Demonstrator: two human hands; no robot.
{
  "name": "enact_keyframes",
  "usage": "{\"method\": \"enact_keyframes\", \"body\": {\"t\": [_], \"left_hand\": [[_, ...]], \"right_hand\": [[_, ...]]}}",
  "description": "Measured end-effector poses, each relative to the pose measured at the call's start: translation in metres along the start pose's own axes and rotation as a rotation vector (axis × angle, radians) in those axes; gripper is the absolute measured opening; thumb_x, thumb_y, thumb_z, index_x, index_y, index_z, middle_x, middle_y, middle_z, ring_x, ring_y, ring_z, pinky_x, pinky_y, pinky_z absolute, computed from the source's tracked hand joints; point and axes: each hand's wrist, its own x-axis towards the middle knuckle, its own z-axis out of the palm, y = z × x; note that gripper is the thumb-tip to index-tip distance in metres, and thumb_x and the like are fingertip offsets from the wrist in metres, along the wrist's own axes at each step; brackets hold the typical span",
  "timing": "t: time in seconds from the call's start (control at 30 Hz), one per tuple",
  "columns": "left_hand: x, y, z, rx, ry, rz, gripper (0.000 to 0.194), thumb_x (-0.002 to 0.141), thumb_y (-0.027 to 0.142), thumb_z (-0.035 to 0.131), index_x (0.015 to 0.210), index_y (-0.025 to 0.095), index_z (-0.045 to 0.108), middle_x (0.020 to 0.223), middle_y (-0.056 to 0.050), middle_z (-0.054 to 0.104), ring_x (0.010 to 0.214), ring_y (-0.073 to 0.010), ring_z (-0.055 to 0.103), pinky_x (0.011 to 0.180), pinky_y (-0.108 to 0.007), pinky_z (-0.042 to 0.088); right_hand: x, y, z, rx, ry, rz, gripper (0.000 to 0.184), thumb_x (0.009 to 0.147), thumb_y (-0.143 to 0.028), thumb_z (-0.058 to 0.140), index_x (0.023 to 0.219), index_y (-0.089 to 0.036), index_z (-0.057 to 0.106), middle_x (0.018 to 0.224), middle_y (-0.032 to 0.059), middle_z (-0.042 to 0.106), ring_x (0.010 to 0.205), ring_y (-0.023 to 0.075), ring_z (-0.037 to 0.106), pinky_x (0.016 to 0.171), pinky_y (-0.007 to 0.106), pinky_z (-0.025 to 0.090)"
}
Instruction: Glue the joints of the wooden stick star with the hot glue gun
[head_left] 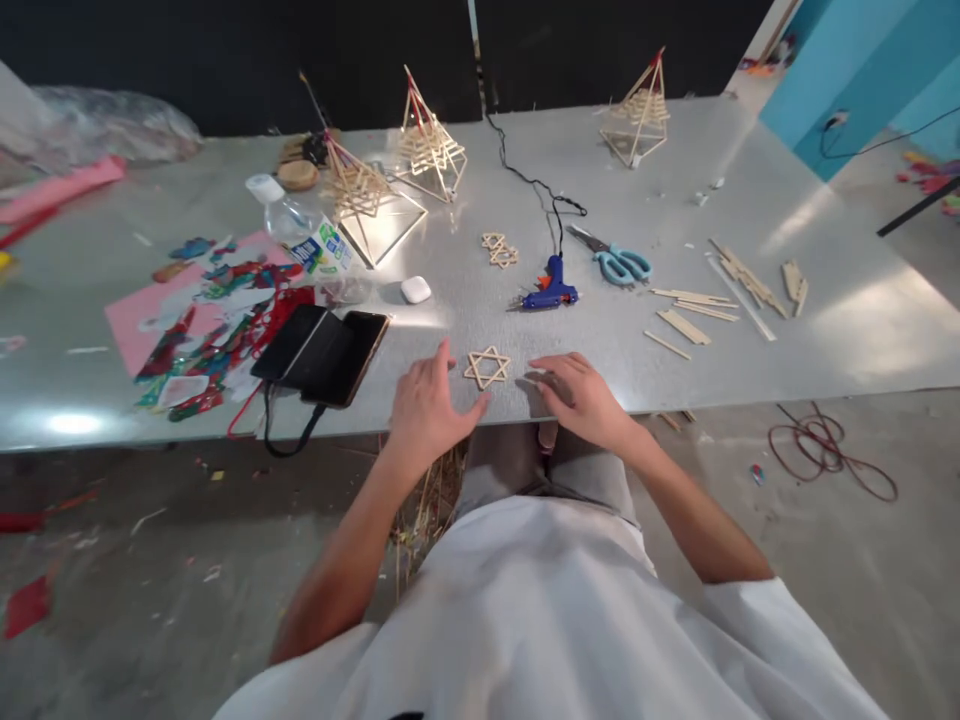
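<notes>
"Grip on anything?"
"No: left hand (427,410) and right hand (585,400) both spread, lower centre."
"Built?"
"3 stick pyramids (427,150), upper frame."
"Containers?"
"1 capped bottle (289,215), upper left; contents unclear."
"Smaller?"
"1 fully outlined star (487,376) between the hands; 2 little stars (504,249), centre. Loose sticks (684,327), right, look unused."

"What colour's that glue gun (553,289)?"

"Deep blue, with an orange trigger (543,282). The scissors' handles (624,266) are paler blue."

"And the stick star (477,372)?"

"Pale tan, against the silvery grey table (457,320)."

"Those scraps (196,402) are a jumble of red, green and white over pink paper (124,330)."

"And the shirt (525,600)'s plain white."
</notes>
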Motion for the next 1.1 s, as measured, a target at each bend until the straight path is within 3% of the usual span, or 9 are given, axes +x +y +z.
{"method": "enact_keyframes", "body": {"t": [0.2, 0.3, 0.4, 0.47, 0.57, 0.7, 0.83, 0.93, 1.1], "left_hand": [[0.002, 0.051, 0.023, 0.175, 0.101, -0.169, 0.112, 0.095, 0.072, 0.071, 0.171, 0.004, 0.024, 0.133, -0.029, 0.072, 0.125, -0.0492, 0.067, 0.098, -0.061, 0.055], [0.004, 0.060, 0.030, 0.206, 0.174, -0.207, 0.106, 0.098, 0.065, 0.071, 0.172, 0.006, 0.022, 0.129, -0.026, 0.073, 0.120, -0.0468, 0.069, 0.095, -0.058, 0.056], [0.002, 0.062, 0.033, 0.183, 0.227, -0.220, 0.099, 0.098, 0.054, 0.073, 0.171, 0.009, 0.023, 0.126, -0.022, 0.074, 0.119, -0.0444, 0.070, 0.096, -0.056, 0.057], [0.000, 0.061, 0.032, 0.154, 0.239, -0.231, 0.097, 0.097, 0.049, 0.074, 0.171, 0.011, 0.024, 0.125, -0.020, 0.075, 0.117, -0.0430, 0.071, 0.097, -0.057, 0.057], [-0.002, 0.059, 0.028, 0.122, 0.211, -0.253, 0.099, 0.096, 0.043, 0.075, 0.173, 0.013, 0.020, 0.124, -0.018, 0.075, 0.114, -0.0406, 0.071, 0.099, -0.057, 0.059], [0.001, 0.047, 0.021, 0.085, 0.144, -0.253, 0.106, 0.095, 0.036, 0.075, 0.175, 0.014, 0.010, 0.130, -0.020, 0.072, 0.120, -0.0391, 0.069, 0.103, -0.057, 0.060], [0.007, 0.028, 0.017, 0.001, 0.107, -0.184, 0.110, 0.094, 0.033, 0.076, 0.176, 0.018, 0.005, 0.131, -0.017, 0.069, 0.122, -0.0352, 0.068, 0.109, -0.056, 0.059], [0.014, 0.015, 0.017, -0.022, 0.118, -0.164, 0.112, 0.093, 0.032, 0.077, 0.177, 0.018, 0.003, 0.129, -0.016, 0.068, 0.122, -0.0345, 0.066, 0.111, -0.057, 0.057], [0.024, 0.005, 0.026, -0.145, 0.180, -0.211, 0.117, 0.091, 0.028, 0.077, 0.177, 0.020, -0.002, 0.133, -0.016, 0.065, 0.128, -0.0346, 0.063, 0.113, -0.058, 0.056]], "right_hand": [[0.039, 0.046, -0.045, -0.242, -0.084, -0.141, 0.035, 0.107, -0.025, 0.057, 0.140, -0.021, 0.069, 0.132, 0.0132, 0.078, 0.119, 0.0312, 0.071, 0.104, 0.053, 0.061], [0.081, 0.088, -0.077, -0.431, -0.201, -0.216, 0.043, 0.106, -0.016, 0.050, 0.145, -0.019, 0.068, 0.132, 0.0163, 0.077, 0.119, 0.0334, 0.071, 0.103, 0.057, 0.061], [0.130, 0.131, -0.090, -0.440, -0.325, -0.298, 0.058, 0.101, -0.003, 0.045, 0.152, -0.021, 0.065, 0.156, 0.0164, 0.067, 0.133, 0.0331, 0.068, 0.105, 0.056, 0.061], [0.158, 0.153, -0.085, -0.399, -0.411, -0.354, 0.057, 0.100, -0.002, 0.049, 0.149, -0.023, 0.068, 0.164, 0.0115, 0.062, 0.141, 0.0303, 0.065, 0.109, 0.050, 0.058], [0.187, 0.171, -0.068, -0.315, -0.545, -0.440, 0.042, 0.110, -0.016, 0.047, 0.143, -0.019, 0.074, 0.156, 0.0085, 0.069, 0.140, 0.0227, 0.066, 0.109, 0.039, 0.053], [0.203, 0.177, -0.054, -0.256, -0.623, -0.516, 0.037, 0.101, -0.018, 0.066, 0.136, -0.022, 0.078, 0.139, 0.0113, 0.079, 0.125, 0.0290, 0.073, 0.102, 0.047, 0.056], [0.206, 0.176, -0.054, -0.202, -0.536, -0.486, 0.030, 0.104, -0.039, 0.068, 0.125, -0.022, 0.083, 0.109, 0.0093, 0.085, 0.110, 0.0255, 0.072, 0.102, 0.048, 0.050], [0.199, 0.174, -0.049, -0.140, -0.479, -0.441, 0.051, 0.106, -0.060, 0.059, 0.119, -0.018, 0.084, 0.102, 0.0086, 0.083, 0.107, 0.0222, 0.071, 0.104, 0.046, 0.048], [0.177, 0.169, -0.026, 0.004, -0.367, -0.323, 0.036, 0.096, -0.041, 0.067, 0.123, -0.019, 0.075, 0.119, 0.0145, 0.080, 0.105, 0.0288, 0.073, 0.093, 0.045, 0.058]]}}
